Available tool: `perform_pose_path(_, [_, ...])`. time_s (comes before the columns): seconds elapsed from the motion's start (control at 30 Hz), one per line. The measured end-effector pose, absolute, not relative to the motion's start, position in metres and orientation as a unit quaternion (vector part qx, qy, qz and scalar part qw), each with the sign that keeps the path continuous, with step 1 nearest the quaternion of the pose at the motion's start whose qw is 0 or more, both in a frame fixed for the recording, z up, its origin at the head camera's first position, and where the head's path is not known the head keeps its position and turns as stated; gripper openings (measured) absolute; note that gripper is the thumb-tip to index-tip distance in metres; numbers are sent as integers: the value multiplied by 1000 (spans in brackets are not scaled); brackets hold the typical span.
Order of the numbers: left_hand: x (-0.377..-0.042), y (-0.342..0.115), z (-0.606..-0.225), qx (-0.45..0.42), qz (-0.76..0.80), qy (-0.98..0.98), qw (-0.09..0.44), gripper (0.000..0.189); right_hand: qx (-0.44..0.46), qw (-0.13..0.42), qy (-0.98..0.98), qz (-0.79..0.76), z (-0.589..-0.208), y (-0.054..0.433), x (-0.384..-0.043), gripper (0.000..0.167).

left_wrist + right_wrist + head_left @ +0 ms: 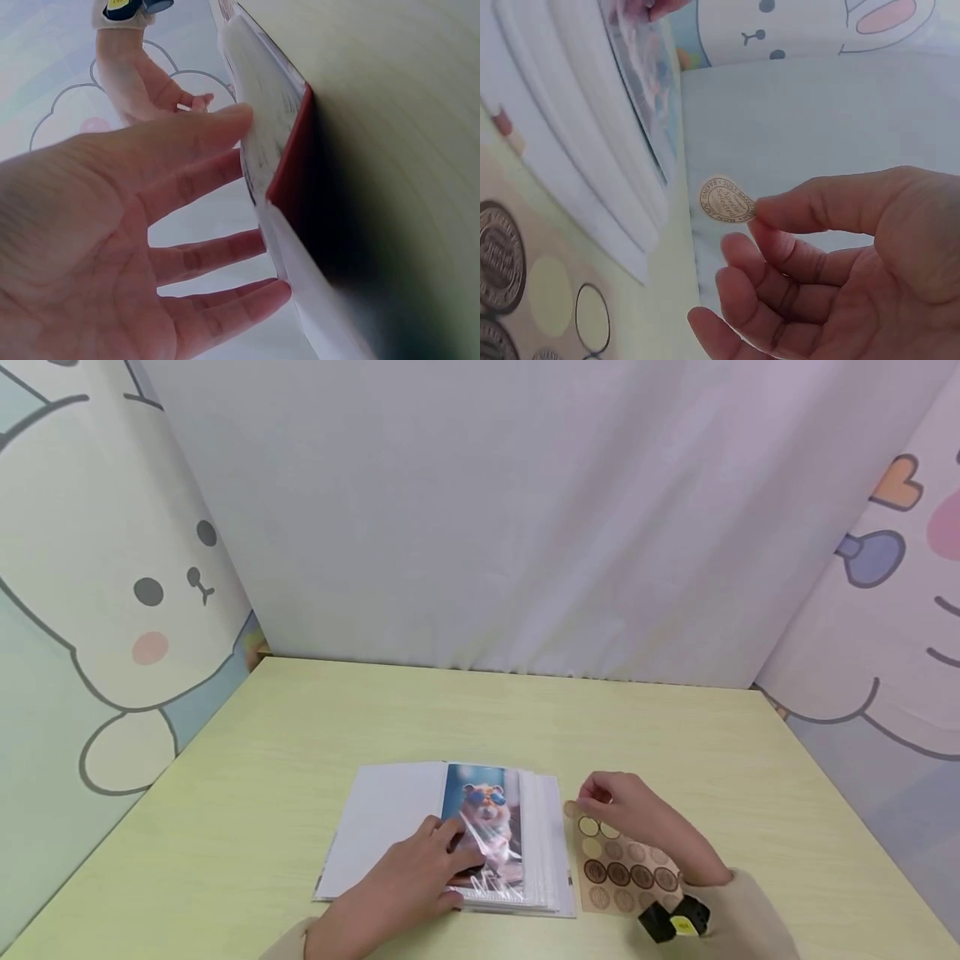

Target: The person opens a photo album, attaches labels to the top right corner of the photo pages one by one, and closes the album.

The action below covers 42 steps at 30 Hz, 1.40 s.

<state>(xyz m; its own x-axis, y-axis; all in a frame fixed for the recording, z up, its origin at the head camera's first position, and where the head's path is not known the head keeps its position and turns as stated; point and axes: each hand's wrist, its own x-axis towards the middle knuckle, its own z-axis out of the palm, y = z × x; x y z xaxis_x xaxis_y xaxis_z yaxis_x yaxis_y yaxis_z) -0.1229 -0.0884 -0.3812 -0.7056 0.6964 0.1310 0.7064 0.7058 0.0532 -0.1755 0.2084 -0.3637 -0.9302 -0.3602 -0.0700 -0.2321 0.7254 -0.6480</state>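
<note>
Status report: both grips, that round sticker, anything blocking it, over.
Right grip pinches round sticker by its edge. Left grip touches open album. No obstruction visible.

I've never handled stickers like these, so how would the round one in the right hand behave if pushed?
The round sticker looks thin, so it's probably light. It likely flexes easily: it bends where the right hand pinches. It may cling: the sticker sheet has pale gaps, suggesting peeling.

Photo album (401, 818) and sticker sheet (627, 862) on table (225, 835)

Pale yellow-green tabletop (315, 718); whitish curtain (487, 527) behind; pastel cartoon-print left panel (97, 635), similar right panel (885, 635).
</note>
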Motion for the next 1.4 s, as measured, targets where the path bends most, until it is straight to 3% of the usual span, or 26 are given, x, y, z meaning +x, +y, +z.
perform_pose_path(0.67, [-125, -88, -380, -379, -30, -924, 32, 34, -81, 143, 872, -461, -385, 154, -232, 17])
perform_pose_path(1.4, [-125, -87, -379, -376, -31, -926, 19, 36, -73, 153, 867, -469, -397, 149, -240, 18])
